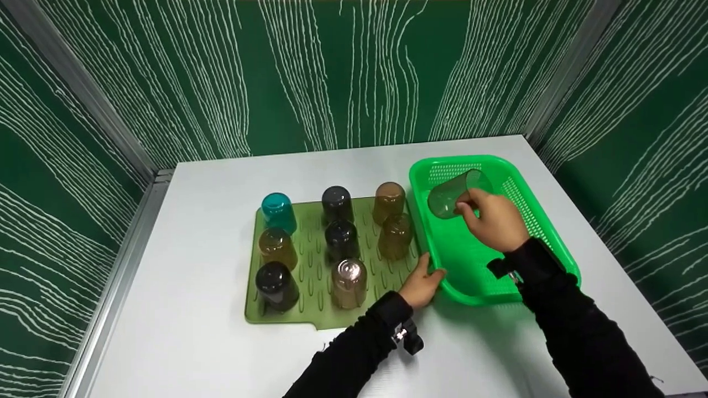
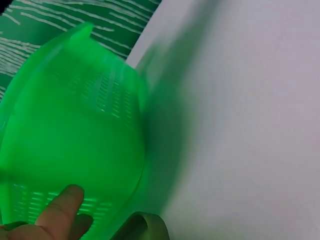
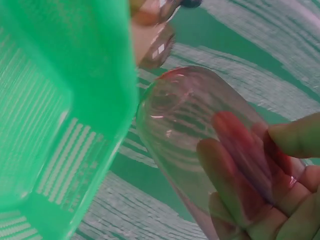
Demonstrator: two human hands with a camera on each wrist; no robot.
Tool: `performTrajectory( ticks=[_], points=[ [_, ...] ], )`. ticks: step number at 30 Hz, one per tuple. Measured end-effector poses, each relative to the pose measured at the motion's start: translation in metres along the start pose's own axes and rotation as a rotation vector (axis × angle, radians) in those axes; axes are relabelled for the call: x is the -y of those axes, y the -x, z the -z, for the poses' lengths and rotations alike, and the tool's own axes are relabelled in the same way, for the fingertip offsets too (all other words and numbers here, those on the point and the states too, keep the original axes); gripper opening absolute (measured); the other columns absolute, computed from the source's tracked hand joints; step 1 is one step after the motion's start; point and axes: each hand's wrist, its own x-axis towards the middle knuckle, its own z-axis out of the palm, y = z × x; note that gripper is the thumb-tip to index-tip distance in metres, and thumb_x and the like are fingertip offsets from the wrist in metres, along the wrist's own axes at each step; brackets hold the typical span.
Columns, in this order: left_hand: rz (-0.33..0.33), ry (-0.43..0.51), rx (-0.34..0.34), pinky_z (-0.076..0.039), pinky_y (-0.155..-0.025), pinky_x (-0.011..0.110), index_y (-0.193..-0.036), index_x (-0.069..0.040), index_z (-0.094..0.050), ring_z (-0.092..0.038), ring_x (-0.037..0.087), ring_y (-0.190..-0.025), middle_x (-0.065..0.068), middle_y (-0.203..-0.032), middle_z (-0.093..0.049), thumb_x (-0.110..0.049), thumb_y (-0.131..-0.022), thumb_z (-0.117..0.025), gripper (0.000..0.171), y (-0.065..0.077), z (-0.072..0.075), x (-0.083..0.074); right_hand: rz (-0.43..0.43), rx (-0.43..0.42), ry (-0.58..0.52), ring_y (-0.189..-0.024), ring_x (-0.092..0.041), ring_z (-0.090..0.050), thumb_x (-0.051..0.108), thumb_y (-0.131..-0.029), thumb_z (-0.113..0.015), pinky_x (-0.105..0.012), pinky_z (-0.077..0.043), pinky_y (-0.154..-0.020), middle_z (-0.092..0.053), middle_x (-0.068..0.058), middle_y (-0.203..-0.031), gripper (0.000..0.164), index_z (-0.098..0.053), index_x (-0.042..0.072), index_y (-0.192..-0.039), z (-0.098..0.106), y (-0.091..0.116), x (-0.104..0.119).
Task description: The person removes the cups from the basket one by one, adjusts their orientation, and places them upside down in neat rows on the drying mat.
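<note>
My right hand (image 1: 495, 221) pinches a transparent, smoky-clear tumbler (image 1: 451, 194), tilted above the inside of a green plastic basket (image 1: 553, 237). In the right wrist view the tumbler's rounded closed end (image 3: 175, 95) points away from the hand, and the fingers (image 3: 235, 175) show through its wall, with the thumb on the near side. My left hand (image 1: 421, 284) rests at the basket's front left corner. Its fingers, fairly straight in the left wrist view, touch the outside of the basket wall (image 2: 75, 130).
Left of the basket, a green ridged drying mat (image 1: 310, 276) bears several upside-down tumblers in columns: teal (image 1: 278, 213), dark grey (image 1: 276, 284), amber (image 1: 395, 237) and pale pink (image 1: 349, 283). The mat's right edge lies close to the basket. Green patterned walls (image 1: 343, 72) enclose the white table (image 1: 182, 309).
</note>
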Motion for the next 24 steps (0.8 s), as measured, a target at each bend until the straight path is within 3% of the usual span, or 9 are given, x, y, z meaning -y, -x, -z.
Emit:
performTrajectory(
  ticks=[5,14,16,20,24],
  points=[
    [0.012,0.037,0.017,-0.034,-0.116,0.043,-0.156,0.000,-0.011,-0.043,0.031,-0.138,0.022,-0.159,-0.024,-0.029,-0.105,-0.042,0.067,0.001,0.002,0.002,0.006,-0.022,-0.057,-0.082,-0.029,-0.068,0.007,-0.097,-0.061,-0.045,-0.051,-0.074,-0.073,-0.011,-0.089,0.008,-0.067,0.002,-0.098,-0.007,0.018,0.014],
    [0.016,0.091,-0.028,-0.038,-0.113,0.045,-0.155,-0.010,-0.026,-0.034,0.033,-0.145,0.017,-0.159,-0.029,-0.040,-0.100,-0.053,0.068,-0.001,0.006,0.010,0.038,-0.037,-0.169,-0.089,-0.027,-0.069,0.002,-0.094,-0.063,-0.043,-0.053,-0.077,-0.073,-0.009,-0.091,0.007,-0.068,0.002,-0.099,-0.035,0.044,0.029],
    [-0.019,0.150,-0.013,-0.038,-0.114,0.044,-0.155,-0.010,-0.025,-0.030,0.033,-0.147,0.018,-0.160,-0.027,-0.040,-0.100,-0.055,0.070,0.000,0.010,0.013,0.026,-0.044,-0.205,-0.090,-0.025,-0.068,0.002,-0.094,-0.063,-0.041,-0.053,-0.080,-0.072,-0.008,-0.093,0.008,-0.068,0.002,-0.100,-0.039,0.048,0.030],
    [-0.078,0.302,0.004,-0.043,-0.110,0.045,-0.155,-0.008,-0.024,-0.038,0.036,-0.142,0.022,-0.158,-0.028,-0.046,-0.094,-0.063,0.081,0.004,0.017,0.015,-0.015,-0.064,-0.265,-0.091,-0.021,-0.067,0.004,-0.096,-0.061,-0.036,-0.052,-0.084,-0.072,-0.005,-0.094,0.010,-0.068,0.002,-0.104,-0.045,0.056,0.029],
    [-0.085,0.451,-0.023,-0.043,-0.108,0.051,-0.150,-0.004,-0.030,-0.044,0.037,-0.137,0.024,-0.152,-0.038,-0.045,-0.091,-0.067,0.080,0.009,0.027,0.011,-0.029,-0.079,-0.287,-0.088,-0.021,-0.068,0.003,-0.095,-0.062,-0.039,-0.053,-0.080,-0.073,-0.006,-0.092,0.010,-0.068,0.001,-0.103,-0.050,0.062,0.029]
  ],
)
